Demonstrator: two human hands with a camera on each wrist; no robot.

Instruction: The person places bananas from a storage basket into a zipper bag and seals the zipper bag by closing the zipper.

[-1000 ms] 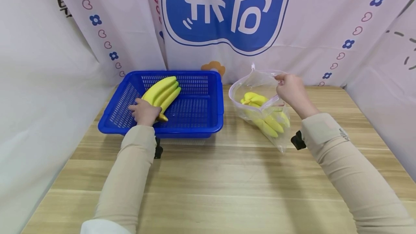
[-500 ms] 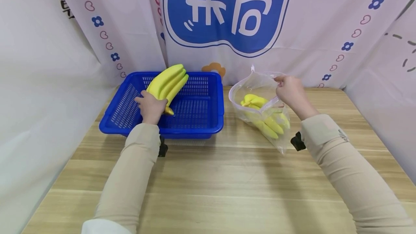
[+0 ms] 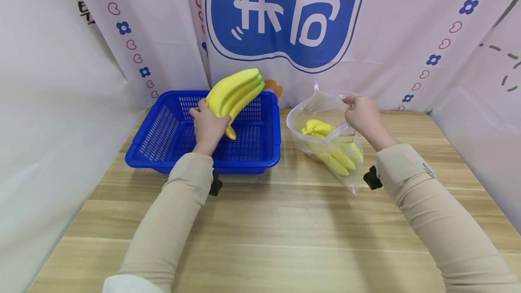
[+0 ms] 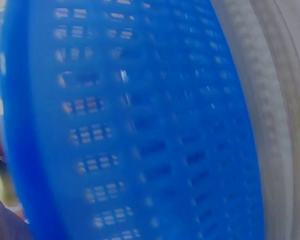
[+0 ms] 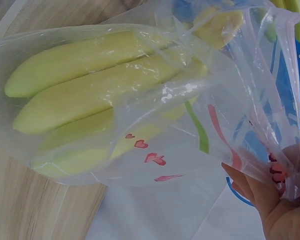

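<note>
My left hand (image 3: pixel 209 125) grips a yellow bunch of bananas (image 3: pixel 234 92) near its stem end, above the blue plastic basket (image 3: pixel 262 164). The bunch tilts up to the right, its greenish tips over the basket's back rim. In the left wrist view the basket's slotted wall (image 4: pixel 140 125) fills most of the frame and hides most of the hand. My right hand (image 3: pixel 364 114) pinches the edge of a clear zip bag (image 3: pixel 301 121), keeping its mouth spread. Inside the bag lies another bunch of bananas (image 5: pixel 100 85), seen through the plastic, which carries small red heart prints.
The basket and the bag stand side by side toward the back of the wooden table (image 3: pixel 285 234). Behind them hangs a white cloth with a blue printed sign (image 3: pixel 285 8). White cloth walls (image 3: pixel 61 103) close off both sides.
My left hand has lifted the banana bunch from inside the basket and carried it up and to the right. The right hand and the bag have stayed nearly still.
</note>
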